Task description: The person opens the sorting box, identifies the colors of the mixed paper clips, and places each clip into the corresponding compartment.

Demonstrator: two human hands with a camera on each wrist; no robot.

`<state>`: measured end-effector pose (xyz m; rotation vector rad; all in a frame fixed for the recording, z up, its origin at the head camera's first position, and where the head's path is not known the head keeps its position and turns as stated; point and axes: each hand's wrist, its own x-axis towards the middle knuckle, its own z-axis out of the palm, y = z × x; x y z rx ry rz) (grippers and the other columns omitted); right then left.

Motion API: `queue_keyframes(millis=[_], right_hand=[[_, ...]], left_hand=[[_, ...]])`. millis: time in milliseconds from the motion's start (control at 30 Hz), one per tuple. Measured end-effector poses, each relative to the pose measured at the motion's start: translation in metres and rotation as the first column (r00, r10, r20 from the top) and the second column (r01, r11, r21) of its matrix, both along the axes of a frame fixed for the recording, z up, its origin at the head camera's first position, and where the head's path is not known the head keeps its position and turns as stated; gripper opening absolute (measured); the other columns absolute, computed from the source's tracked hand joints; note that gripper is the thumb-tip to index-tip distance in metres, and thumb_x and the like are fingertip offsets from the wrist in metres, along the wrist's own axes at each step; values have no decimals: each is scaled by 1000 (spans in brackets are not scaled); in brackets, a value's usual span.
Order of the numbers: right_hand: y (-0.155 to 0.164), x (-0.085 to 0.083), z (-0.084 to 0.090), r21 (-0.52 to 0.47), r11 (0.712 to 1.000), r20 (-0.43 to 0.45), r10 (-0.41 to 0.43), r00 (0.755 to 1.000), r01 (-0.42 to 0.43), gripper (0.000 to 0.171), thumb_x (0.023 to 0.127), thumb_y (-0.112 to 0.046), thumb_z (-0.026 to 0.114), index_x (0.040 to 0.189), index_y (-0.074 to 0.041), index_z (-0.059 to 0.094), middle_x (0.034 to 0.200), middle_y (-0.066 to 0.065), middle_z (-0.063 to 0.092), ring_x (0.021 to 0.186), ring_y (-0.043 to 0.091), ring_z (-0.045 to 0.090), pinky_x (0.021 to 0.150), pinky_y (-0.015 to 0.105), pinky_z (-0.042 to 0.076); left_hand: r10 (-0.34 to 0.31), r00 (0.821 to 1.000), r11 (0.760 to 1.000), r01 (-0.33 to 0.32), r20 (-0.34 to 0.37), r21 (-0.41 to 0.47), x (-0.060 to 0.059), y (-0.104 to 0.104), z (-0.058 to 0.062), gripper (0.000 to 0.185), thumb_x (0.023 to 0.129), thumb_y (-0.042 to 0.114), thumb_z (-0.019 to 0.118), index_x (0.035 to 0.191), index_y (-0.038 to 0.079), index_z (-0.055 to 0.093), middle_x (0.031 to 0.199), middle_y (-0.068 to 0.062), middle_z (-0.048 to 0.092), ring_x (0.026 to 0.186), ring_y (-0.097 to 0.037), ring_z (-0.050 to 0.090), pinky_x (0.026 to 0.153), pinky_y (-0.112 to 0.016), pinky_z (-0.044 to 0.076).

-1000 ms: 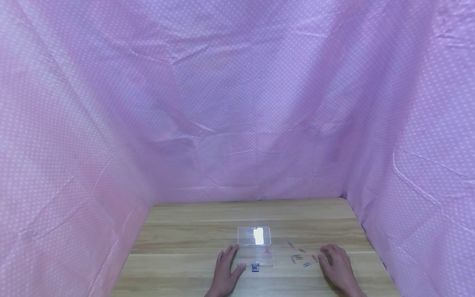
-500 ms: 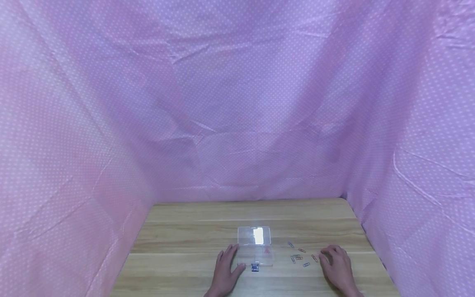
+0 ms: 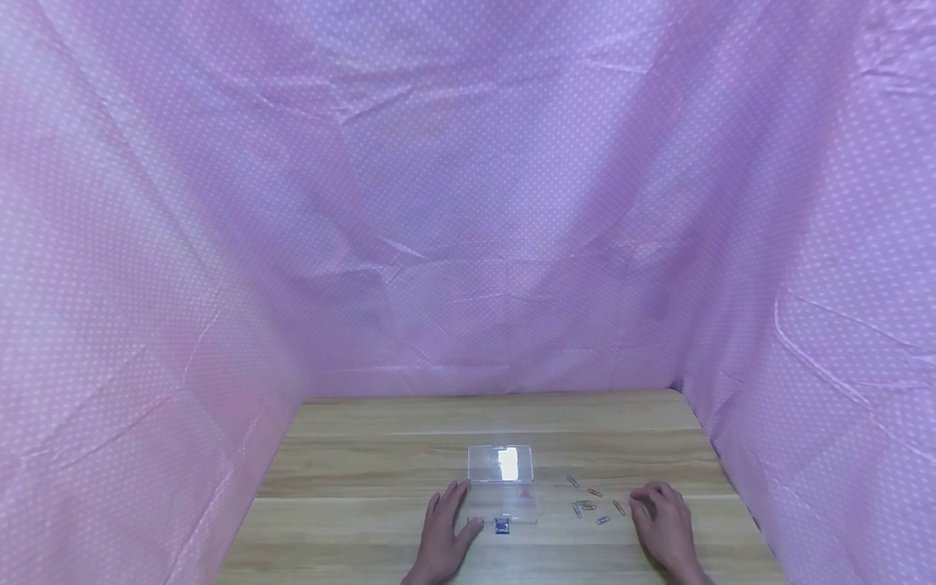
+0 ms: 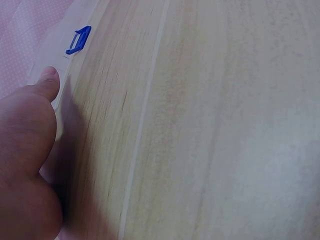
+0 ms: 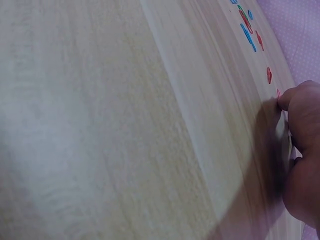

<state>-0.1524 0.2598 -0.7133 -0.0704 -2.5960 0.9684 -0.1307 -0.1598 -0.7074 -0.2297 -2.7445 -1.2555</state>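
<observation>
A clear plastic box (image 3: 486,504) lies on the table with its lid (image 3: 483,465) folded back. Its blue latch (image 3: 502,526) is at the front, also seen as a blue latch (image 4: 79,40) in the left wrist view. My left hand (image 3: 443,530) rests at the box's left side, fingers spread and fairly straight, the thumb (image 4: 49,80) touching the front corner. Right of the paper clips, my right hand (image 3: 664,524) has bent fingers. At its fingertips a small red paper clip (image 5: 278,93) appears pinched, mostly hidden by the hand.
Several coloured paper clips (image 3: 587,505) lie loose between the box and my right hand, the nearest a red paper clip (image 3: 619,508). The wooden table (image 3: 366,455) is enclosed at the back and sides by pink dotted cloth (image 3: 468,325).
</observation>
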Motion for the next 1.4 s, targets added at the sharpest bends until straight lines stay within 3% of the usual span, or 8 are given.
queue_keyframes(millis=[200, 600, 867, 1200, 1400], right_hand=[[-1, 0, 3, -16, 1000, 17, -3, 1000, 3, 10, 91, 0, 88, 98, -5, 83, 118, 24, 75, 118, 48, 67, 105, 68, 48], [-3, -4, 10, -53, 999, 168, 7, 986, 2, 6, 97, 0, 80, 103, -3, 80, 126, 26, 73, 130, 52, 60, 117, 70, 40], [-6, -4, 7, -51, 999, 107, -12, 994, 18, 8, 95, 2, 82, 100, -4, 80, 115, 22, 79, 124, 50, 65, 117, 70, 41], [-6, -3, 3, -46, 999, 89, -23, 996, 27, 9, 97, 4, 77, 101, -4, 78, 117, 23, 79, 129, 51, 63, 116, 71, 41], [-7, -3, 1, -13, 1000, 19, -25, 999, 25, 15, 95, 8, 79, 99, -6, 79, 111, 22, 81, 123, 50, 66, 107, 68, 44]], left_hand=[[2, 1000, 1000, -2, -28, 14, 0, 1, -2, 69, 104, 34, 81, 162, 6, 57, 165, -22, 62, 158, -53, 51, 133, -75, 25], [12, 999, 1000, -12, -50, -8, -1, 1, -8, 69, 103, 36, 82, 163, 11, 58, 164, -19, 64, 156, -51, 53, 131, -76, 29], [20, 996, 999, -22, -87, -28, -1, 1, -9, 69, 102, 37, 83, 162, 11, 58, 163, -21, 64, 153, -53, 56, 127, -79, 33], [4, 1000, 1000, -4, -19, -12, -1, 0, -5, 70, 103, 37, 81, 163, 11, 57, 166, -20, 63, 157, -52, 52, 132, -79, 29], [-9, 1000, 1000, 9, 18, -14, -1, -1, 0, 72, 104, 37, 81, 164, 8, 55, 168, -20, 60, 160, -52, 49, 135, -78, 26]])
